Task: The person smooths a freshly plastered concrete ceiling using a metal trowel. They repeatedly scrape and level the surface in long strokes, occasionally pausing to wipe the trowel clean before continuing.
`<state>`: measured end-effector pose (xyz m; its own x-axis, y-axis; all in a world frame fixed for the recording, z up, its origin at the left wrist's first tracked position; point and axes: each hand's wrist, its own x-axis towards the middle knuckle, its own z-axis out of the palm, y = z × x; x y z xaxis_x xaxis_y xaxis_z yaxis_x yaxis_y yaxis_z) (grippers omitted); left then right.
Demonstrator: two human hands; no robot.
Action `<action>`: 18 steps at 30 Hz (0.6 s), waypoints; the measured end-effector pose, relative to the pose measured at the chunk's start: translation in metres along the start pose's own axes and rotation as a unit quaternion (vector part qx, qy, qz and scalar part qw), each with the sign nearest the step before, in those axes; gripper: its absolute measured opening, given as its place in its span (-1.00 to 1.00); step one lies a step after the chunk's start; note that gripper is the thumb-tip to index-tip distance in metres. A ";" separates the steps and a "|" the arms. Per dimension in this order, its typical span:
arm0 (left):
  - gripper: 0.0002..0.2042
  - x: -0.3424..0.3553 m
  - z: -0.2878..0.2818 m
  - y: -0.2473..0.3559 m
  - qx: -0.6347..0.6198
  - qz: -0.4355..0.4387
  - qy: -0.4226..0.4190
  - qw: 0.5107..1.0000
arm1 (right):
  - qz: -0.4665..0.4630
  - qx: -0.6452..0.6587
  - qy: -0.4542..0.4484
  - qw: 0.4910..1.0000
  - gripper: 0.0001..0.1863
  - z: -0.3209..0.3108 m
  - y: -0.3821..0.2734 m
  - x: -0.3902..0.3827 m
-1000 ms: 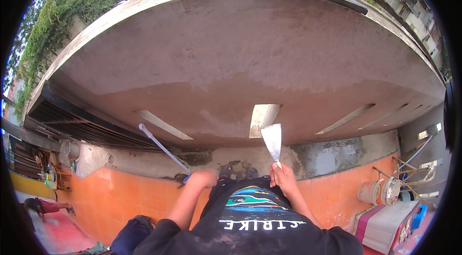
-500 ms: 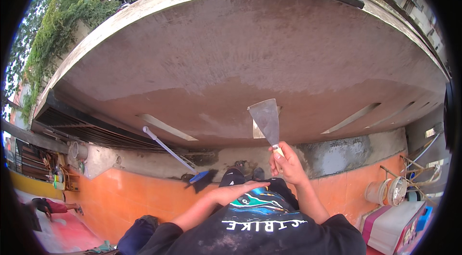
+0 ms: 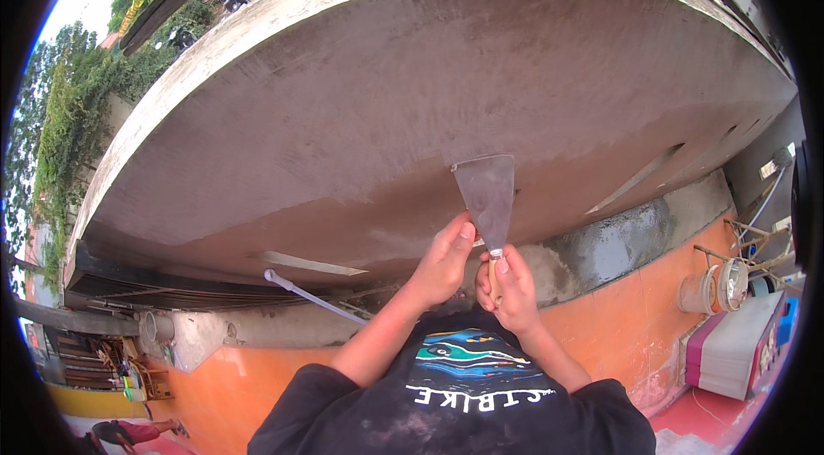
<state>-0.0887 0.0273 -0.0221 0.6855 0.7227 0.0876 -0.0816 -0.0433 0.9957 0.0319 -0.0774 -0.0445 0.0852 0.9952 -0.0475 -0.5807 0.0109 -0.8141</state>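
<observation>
— How are we posed?
— Both forearms (image 3: 378, 339) rise from the lower frame and slant inward, bringing our hands near each other just below centre.
— What does our right hand (image 3: 510, 288) do?
— It's closed round the scraper's (image 3: 487, 206) handle (image 3: 494, 273), thumb pressed against it.
— And our left hand (image 3: 446, 262)?
— Raised just left of the blade, fingertips upward; we can't tell whether they touch or grip its edge.
— Where's the scraper?
— Mid-frame, blade up, before the wall (image 3: 412, 86).
</observation>
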 end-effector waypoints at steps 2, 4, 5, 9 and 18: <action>-0.38 0.005 -0.004 0.000 0.000 -0.003 -0.030 1.000 | -0.008 -0.005 0.011 1.000 -0.66 0.004 0.005 0.002; -0.38 0.008 -0.007 0.001 0.002 -0.035 -0.053 0.998 | -0.007 0.002 0.030 1.000 -0.66 0.008 0.007 0.001; -0.38 0.008 -0.008 0.002 0.006 -0.038 -0.058 0.998 | -0.004 -0.003 0.035 0.999 -0.68 0.010 0.007 0.000; -0.36 0.012 -0.012 0.004 0.011 -0.035 -0.080 0.996 | 0.002 -0.016 0.052 0.999 -0.74 0.013 0.004 -0.005; -0.39 0.020 -0.012 0.019 -0.046 -0.026 -0.050 0.997 | -0.027 -0.013 0.035 0.999 -0.71 0.036 -0.002 0.020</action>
<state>-0.0854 0.0490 -0.0020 0.7587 0.6500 0.0429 -0.1066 0.0589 0.9926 0.0060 -0.0540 -0.0233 0.1726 0.9840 -0.0437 -0.5533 0.0601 -0.8308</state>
